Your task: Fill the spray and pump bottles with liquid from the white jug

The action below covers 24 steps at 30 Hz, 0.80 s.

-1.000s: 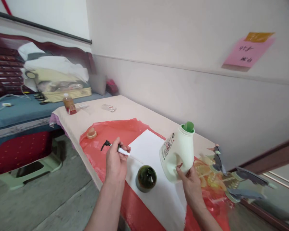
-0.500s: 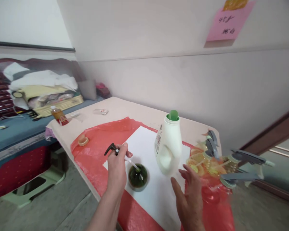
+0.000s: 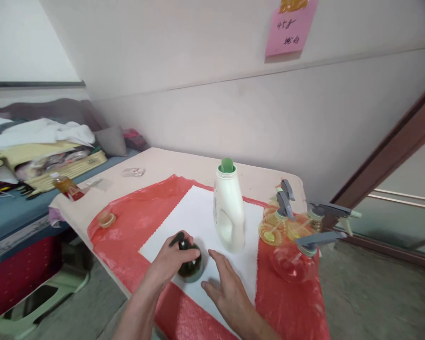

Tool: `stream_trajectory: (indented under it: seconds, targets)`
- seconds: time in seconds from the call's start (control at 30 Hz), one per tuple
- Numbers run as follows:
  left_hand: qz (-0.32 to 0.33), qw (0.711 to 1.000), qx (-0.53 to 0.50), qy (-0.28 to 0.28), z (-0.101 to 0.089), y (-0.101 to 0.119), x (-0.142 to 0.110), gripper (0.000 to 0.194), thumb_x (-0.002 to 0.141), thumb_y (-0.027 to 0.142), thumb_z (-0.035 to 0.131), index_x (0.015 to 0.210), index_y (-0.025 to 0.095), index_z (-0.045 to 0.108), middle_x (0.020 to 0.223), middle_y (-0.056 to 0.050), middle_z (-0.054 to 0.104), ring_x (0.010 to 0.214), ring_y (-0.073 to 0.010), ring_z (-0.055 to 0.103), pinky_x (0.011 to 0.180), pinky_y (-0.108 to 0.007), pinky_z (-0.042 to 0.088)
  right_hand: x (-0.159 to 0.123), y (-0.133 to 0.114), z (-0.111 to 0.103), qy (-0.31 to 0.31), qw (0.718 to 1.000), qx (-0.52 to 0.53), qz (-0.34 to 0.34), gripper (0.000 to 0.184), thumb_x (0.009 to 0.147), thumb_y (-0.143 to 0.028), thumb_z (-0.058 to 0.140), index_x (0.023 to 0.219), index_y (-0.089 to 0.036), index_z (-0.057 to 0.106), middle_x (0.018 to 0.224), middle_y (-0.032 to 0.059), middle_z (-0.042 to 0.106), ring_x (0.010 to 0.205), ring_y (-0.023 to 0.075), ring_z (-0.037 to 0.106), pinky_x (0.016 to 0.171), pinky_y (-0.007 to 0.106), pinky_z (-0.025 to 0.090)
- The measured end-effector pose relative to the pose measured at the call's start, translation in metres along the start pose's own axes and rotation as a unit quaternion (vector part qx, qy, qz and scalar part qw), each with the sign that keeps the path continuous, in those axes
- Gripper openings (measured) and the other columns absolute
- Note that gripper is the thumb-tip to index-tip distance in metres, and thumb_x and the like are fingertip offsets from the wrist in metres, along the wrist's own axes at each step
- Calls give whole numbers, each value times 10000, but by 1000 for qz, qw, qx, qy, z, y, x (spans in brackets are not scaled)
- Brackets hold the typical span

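My left hand [image 3: 170,262] is closed over the black pump head [image 3: 179,238] on top of a dark green round bottle [image 3: 191,268], which stands on a white cloth [image 3: 201,222]. My right hand [image 3: 225,288] lies open just right of the bottle, fingers spread and pointing toward it, holding nothing. A white jug [image 3: 229,210] with a green funnel [image 3: 227,165] in its mouth stands upright on the cloth behind the hands.
The cloth lies on a red plastic sheet [image 3: 134,222] over a beige table [image 3: 170,163]. Several orange spray bottles [image 3: 293,236] with grey triggers crowd the right end. A tan cap [image 3: 106,219], a small amber bottle [image 3: 66,185] and a bed with bedding [image 3: 38,146] are at left.
The right hand set the white jug upright on the cloth, let go and moved to the green bottle. The left hand lowered the pump tube into the bottle and now covers its top.
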State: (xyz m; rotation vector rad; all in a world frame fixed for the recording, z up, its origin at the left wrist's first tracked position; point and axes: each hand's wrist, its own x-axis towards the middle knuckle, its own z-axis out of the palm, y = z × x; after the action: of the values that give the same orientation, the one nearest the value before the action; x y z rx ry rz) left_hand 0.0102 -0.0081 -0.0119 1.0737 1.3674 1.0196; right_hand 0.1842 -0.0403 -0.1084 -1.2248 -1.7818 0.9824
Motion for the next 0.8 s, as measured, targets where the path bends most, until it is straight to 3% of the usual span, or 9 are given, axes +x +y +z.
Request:
stream_trajectory:
  seconds: [0.1, 0.3, 0.4, 0.47, 0.53, 0.6, 0.67, 0.73, 0.8]
  targets:
    - [-28, 997, -7, -73, -7, -1, -4, 290, 605, 203, 780, 833, 207, 601, 666, 60, 570, 611, -129, 502, 592, -241, 369, 3, 1, 0, -18, 1000, 10, 10, 682, 757, -162, 615, 1406, -176, 409, 1393, 129, 516, 1303, 258, 462, 1100, 449, 384]
    - [1, 997, 57, -51, -9, -10, 2, 222, 644, 192, 714, 831, 202, 596, 692, 53, 566, 650, -133, 513, 619, -252, 383, 8, 4, 10, -49, 997, 51, 28, 820, 707, -151, 649, 1463, -135, 329, 1488, 163, 421, 1359, 286, 407, 1131, 465, 334]
    - [32, 996, 89, 3, -9, -11, 7, 165, 647, 198, 701, 780, 199, 604, 770, 23, 615, 755, -159, 563, 685, -263, 404, 8, 5, 15, -64, 993, 90, 50, 828, 740, -161, 605, 1489, -159, 253, 1524, 191, 345, 1008, 232, 660, 955, 442, 506]
    - [41, 995, 90, 22, -10, -11, 9, 157, 636, 203, 705, 752, 204, 600, 798, 12, 639, 810, -180, 586, 718, -272, 414, 7, 6, 16, -73, 989, 113, 63, 831, 750, -162, 586, 1495, -179, 218, 1535, 210, 307, 732, 151, 675, 818, 412, 561]
    - [43, 995, 88, 30, -13, -11, 11, 155, 628, 205, 709, 729, 214, 592, 794, 14, 651, 821, -192, 601, 734, -282, 421, 6, 6, 17, -76, 986, 128, 72, 832, 748, -159, 584, 1493, -198, 214, 1536, 210, 299, 645, 118, 649, 765, 397, 568]
    - [45, 995, 87, 33, -16, -11, 12, 151, 630, 211, 712, 716, 221, 588, 802, 11, 666, 829, -204, 613, 753, -293, 426, 7, 6, 17, -76, 985, 134, 75, 837, 741, -154, 586, 1489, -220, 216, 1529, 192, 318, 694, 138, 663, 758, 398, 569]
    - [43, 995, 85, 28, -19, -10, 12, 146, 643, 224, 716, 739, 223, 606, 853, -8, 689, 890, -224, 622, 801, -312, 426, 9, 5, 16, -69, 986, 131, 73, 869, 710, -135, 614, 1483, -229, 230, 1514, 161, 352, 939, 210, 669, 875, 427, 540]
    - [40, 997, 69, 9, -20, -7, 12, 156, 660, 238, 722, 788, 220, 635, 927, -33, 705, 991, -246, 617, 873, -336, 414, 12, 3, 15, -57, 989, 121, 67, 942, 648, -108, 665, 1479, -217, 234, 1499, 136, 372, 1249, 269, 515, 1056, 462, 420]
    - [38, 998, 39, -17, -21, -4, 11, 170, 673, 245, 730, 822, 214, 654, 982, -54, 709, 1078, -260, 599, 939, -355, 391, 13, 0, 13, -47, 991, 112, 60, 1010, 597, -87, 695, 1479, -202, 217, 1486, 131, 371, 1372, 274, 372, 1143, 468, 305]
